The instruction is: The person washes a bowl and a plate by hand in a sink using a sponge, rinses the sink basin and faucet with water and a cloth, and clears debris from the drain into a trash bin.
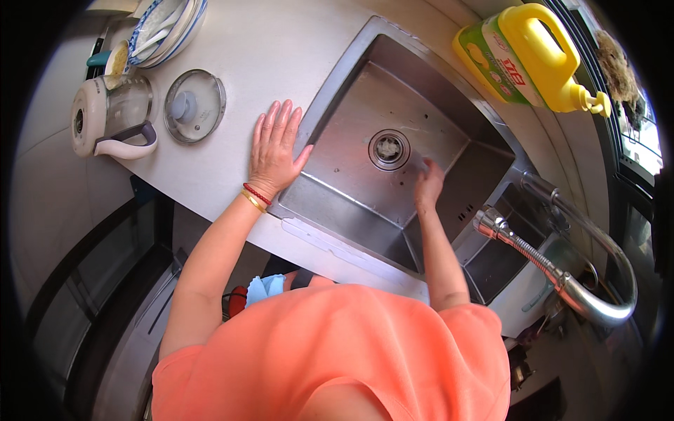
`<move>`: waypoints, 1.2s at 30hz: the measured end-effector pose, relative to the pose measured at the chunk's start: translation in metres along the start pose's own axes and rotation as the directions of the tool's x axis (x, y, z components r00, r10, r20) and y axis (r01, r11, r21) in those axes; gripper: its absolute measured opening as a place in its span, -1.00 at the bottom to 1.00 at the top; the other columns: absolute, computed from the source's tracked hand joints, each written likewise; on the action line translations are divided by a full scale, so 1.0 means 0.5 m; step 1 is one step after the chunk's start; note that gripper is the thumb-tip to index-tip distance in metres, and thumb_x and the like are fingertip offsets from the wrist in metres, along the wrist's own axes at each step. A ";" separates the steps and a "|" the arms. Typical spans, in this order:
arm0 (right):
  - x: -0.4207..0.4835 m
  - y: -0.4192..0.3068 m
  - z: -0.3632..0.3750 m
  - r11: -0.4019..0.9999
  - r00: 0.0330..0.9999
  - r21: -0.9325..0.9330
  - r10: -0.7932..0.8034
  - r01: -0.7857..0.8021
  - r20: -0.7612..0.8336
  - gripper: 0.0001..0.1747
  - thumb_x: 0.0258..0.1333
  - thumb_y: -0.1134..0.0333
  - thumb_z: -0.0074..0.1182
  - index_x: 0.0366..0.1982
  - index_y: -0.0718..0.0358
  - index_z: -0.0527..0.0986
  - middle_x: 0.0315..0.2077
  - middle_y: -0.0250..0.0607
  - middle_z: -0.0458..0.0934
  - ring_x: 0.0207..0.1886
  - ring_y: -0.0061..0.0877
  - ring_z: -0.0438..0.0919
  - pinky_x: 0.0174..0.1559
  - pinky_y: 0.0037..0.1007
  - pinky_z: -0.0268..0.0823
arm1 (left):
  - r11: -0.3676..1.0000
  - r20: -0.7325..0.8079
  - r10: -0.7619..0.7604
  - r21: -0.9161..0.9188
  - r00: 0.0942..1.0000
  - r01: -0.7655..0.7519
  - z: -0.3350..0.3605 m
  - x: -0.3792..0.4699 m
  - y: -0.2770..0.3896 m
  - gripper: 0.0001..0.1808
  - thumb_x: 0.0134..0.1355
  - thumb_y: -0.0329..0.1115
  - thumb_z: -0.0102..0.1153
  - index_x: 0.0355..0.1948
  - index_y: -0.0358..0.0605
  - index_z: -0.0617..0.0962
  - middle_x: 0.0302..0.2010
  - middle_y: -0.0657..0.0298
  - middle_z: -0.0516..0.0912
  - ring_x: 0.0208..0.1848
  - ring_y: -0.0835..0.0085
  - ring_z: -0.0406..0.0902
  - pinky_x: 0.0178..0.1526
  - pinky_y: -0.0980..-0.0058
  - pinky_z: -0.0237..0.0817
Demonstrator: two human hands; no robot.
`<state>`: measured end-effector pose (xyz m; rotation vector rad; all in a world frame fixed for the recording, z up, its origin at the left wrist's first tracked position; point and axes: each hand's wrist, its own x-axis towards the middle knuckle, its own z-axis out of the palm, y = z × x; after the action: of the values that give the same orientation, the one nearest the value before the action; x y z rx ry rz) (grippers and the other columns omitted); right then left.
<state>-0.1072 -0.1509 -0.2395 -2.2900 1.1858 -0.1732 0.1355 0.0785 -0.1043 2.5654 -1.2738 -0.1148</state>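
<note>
My left hand rests palm down on the pale countertop, holding nothing, its thumb over the rim of the stainless steel sink. A red bead bracelet and a gold bangle circle that wrist. Down inside the basin is my right hand, blurred, just to the right of the drain. Something pale shows at its fingertips, too blurred to name, so whether it grips anything cannot be told. Whitish matter sits in the drain strainer, and small dark bits are scattered on the basin floor.
A chrome faucet with a flexible spout arches over the right side, beside a smaller basin. Behind the sink stands a yellow detergent jug. At left are a glass kettle, a glass lid and stacked bowls.
</note>
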 end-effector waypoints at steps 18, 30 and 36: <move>-0.067 0.086 0.126 0.254 0.508 0.497 0.712 -0.830 0.484 -0.90 -0.01 0.49 -0.14 -0.50 0.30 0.41 -0.67 -0.27 0.43 -0.63 -0.51 0.41 -0.52 -0.51 0.33 | 1.000 -0.023 0.014 0.024 1.000 -0.014 0.007 0.001 0.001 -0.23 0.01 -0.16 0.16 0.24 -0.09 0.18 0.28 0.14 0.14 0.33 0.21 0.01 0.30 0.22 -0.18; -0.007 -0.058 0.152 0.756 0.694 -0.047 -0.572 0.653 0.438 -0.59 0.07 0.42 -0.22 0.00 0.29 0.35 0.12 -0.14 0.24 0.21 -0.25 0.18 0.22 -0.30 0.05 | 1.000 -0.036 0.021 -0.003 0.999 -0.021 0.015 0.005 0.003 -0.24 0.01 -0.16 0.17 0.23 -0.09 0.20 0.27 0.13 0.16 0.32 0.20 0.03 0.29 0.19 -0.15; -0.057 -0.104 0.112 0.751 0.629 0.086 -0.604 0.654 0.490 -0.60 0.10 0.37 -0.19 0.00 0.27 0.35 0.15 -0.13 0.21 0.23 -0.30 0.15 0.24 -0.32 0.01 | 1.000 -0.021 0.016 0.027 1.000 -0.015 0.002 0.002 0.003 -0.25 0.02 -0.15 0.16 0.23 -0.10 0.20 0.26 0.13 0.16 0.32 0.21 0.02 0.29 0.19 -0.16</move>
<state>-0.0672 -0.0816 -0.2556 -2.5338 0.0909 0.2211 0.1347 0.0769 -0.1048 2.5713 -1.2958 -0.0676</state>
